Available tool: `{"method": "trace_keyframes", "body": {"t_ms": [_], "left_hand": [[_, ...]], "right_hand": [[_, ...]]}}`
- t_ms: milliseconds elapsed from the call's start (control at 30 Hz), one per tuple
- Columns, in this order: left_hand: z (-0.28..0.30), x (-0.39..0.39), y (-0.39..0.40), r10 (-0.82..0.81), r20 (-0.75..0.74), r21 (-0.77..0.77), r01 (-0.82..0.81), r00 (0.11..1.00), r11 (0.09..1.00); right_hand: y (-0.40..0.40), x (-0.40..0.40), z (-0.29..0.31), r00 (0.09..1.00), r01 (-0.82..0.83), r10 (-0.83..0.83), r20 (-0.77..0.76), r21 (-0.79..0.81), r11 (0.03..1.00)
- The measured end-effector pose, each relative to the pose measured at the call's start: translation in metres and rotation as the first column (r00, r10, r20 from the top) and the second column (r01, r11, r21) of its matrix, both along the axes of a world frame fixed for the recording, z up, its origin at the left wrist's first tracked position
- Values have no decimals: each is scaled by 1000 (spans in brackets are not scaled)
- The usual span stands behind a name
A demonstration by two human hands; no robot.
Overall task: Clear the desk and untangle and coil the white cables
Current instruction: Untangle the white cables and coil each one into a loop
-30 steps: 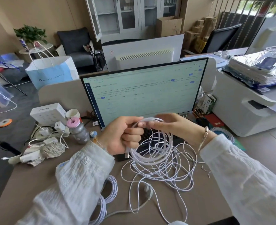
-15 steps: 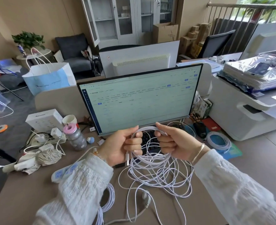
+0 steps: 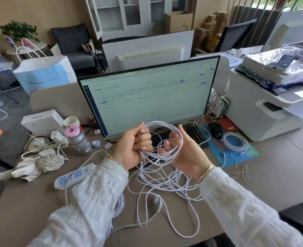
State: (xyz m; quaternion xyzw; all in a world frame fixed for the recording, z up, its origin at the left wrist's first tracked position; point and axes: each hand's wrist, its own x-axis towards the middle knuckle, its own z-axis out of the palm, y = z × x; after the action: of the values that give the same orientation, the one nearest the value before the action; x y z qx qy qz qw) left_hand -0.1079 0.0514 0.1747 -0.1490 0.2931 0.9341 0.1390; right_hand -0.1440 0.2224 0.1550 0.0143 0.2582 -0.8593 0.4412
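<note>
Cluttered office desk, monitor dead ahead. Nearest you, under and just below both hands, the loose cable is a tangle on the desktop, one long loop running out toward the desk edge, a plug lying in it.

Your left hand is closed round one side of the coil, holding the gathered turns, with a connector end hanging below the fist. Your right hand is palm-up, fingers loosely curled through the other side of the coil, thumb up; it cradles the loop more than it grips it.

Change: half a second ago the right hand was fisted on the strand close beside the left. Now it's rolled open and moved apart, and the coil reads as a wider, rounder loop. Looks like another turn just went on. Most of the length is not yet coiled, so call it early-to-mid.

Left of your left hand: power strip. Beyond your right hand, a finished coil sits on the mat.
</note>
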Motion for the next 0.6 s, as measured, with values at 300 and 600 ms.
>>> {"method": "trace_keyframes", "body": {"t_ms": [300,600], "left_hand": [[-23,29,1,-140,-11,-18,140,990,990],[-29,37,-4,-381,-94,-60,377,920,924]], "right_hand": [[10,1,-2,962,-5,99,-254,347,938],[15,11,1,934,-34,224,-280,553,833]]}}
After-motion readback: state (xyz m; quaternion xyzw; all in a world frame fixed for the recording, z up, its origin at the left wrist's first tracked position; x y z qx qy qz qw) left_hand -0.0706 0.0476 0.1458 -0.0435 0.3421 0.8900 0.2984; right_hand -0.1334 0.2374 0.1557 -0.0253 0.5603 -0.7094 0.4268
